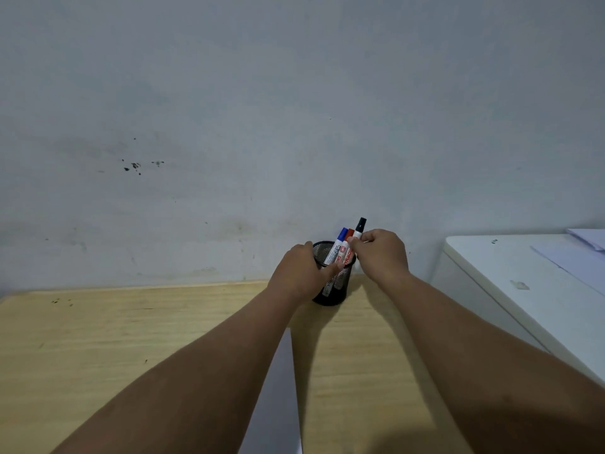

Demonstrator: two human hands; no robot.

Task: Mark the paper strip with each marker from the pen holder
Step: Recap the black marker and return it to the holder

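A black mesh pen holder stands at the far edge of the wooden table, against the wall. My left hand wraps around its left side. In it stand a blue-capped marker and a red-capped marker. My right hand pinches the black-capped marker, which sticks up higher than the other two. A white paper strip lies on the table between my forearms, partly hidden by the left arm.
A white cabinet stands to the right of the table, with papers on its far end. The grey wall rises directly behind the holder.
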